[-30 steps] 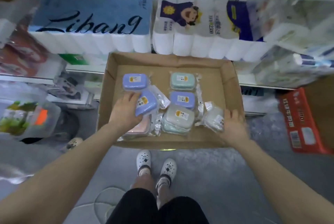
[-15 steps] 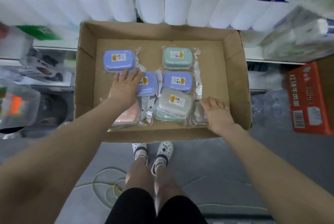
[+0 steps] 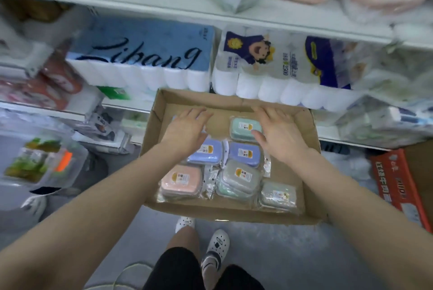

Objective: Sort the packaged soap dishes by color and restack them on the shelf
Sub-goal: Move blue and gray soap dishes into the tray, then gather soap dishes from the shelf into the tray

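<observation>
Both hands reach into the far part of the box (image 3: 311, 149). The left hand (image 3: 185, 129) lies flat, fingers together, over a blue dish almost hidden under it. The right hand (image 3: 280, 136) is spread, thumb touching the green dish (image 3: 243, 127). Other dishes (image 3: 241, 177) lie nearer, in the box.

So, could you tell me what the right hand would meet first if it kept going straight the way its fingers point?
Probably the far wall of the cardboard tray. The right hand lies flat beside the mint soap dish, fingers aimed up-left at that wall; beyond it stand toilet-paper packs. Depth is uncertain.
</observation>
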Motion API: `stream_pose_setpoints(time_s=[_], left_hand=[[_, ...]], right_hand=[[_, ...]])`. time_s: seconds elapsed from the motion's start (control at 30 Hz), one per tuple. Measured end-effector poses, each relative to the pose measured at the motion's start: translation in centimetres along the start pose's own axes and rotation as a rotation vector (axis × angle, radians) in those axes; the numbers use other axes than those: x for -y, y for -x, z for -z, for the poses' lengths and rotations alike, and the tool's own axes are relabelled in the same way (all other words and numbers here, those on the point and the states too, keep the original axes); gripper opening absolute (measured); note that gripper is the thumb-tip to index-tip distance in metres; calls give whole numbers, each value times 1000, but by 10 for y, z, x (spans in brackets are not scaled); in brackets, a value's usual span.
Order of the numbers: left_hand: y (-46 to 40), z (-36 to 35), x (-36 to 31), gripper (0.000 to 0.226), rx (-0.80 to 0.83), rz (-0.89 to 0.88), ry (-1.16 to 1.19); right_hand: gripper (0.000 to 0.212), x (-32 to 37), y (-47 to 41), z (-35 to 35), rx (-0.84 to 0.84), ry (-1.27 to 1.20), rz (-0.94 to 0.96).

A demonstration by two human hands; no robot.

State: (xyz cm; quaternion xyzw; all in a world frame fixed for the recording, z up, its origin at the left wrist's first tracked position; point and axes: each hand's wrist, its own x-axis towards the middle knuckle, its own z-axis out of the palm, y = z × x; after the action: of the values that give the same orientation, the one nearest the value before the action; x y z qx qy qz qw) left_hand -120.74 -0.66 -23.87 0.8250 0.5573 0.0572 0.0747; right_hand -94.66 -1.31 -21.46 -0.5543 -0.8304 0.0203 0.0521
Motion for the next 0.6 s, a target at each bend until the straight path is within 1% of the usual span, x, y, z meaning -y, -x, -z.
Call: stream_pose_setpoints(time_s=[0.1, 0.17, 0.23, 0.33, 0.4, 0.47, 0.6], left_hand=[[-11, 49, 8, 56, -237, -88, -19], [-24, 81, 17, 53, -343, -109, -32], [-37, 113, 30, 50, -447, -109, -37], [-59, 157, 55, 50, -566, -116, -60], [-76, 181, 72, 50, -611, -97, -82], [-94, 199, 91, 53, -604, -69, -99], [-139, 224, 122, 60, -533, 6, -114]], right_hand=[[61, 17, -43, 46, -176, 44, 132], [60, 26, -72, 74, -292, 60, 189], [59, 35, -104, 103, -369, 70, 240], [58, 44, -149, 143, -457, 116, 275], [58, 48, -174, 164, -497, 137, 246], [62, 49, -196, 176, -454, 158, 146], [74, 52, -228, 175, -240, 182, -104]])
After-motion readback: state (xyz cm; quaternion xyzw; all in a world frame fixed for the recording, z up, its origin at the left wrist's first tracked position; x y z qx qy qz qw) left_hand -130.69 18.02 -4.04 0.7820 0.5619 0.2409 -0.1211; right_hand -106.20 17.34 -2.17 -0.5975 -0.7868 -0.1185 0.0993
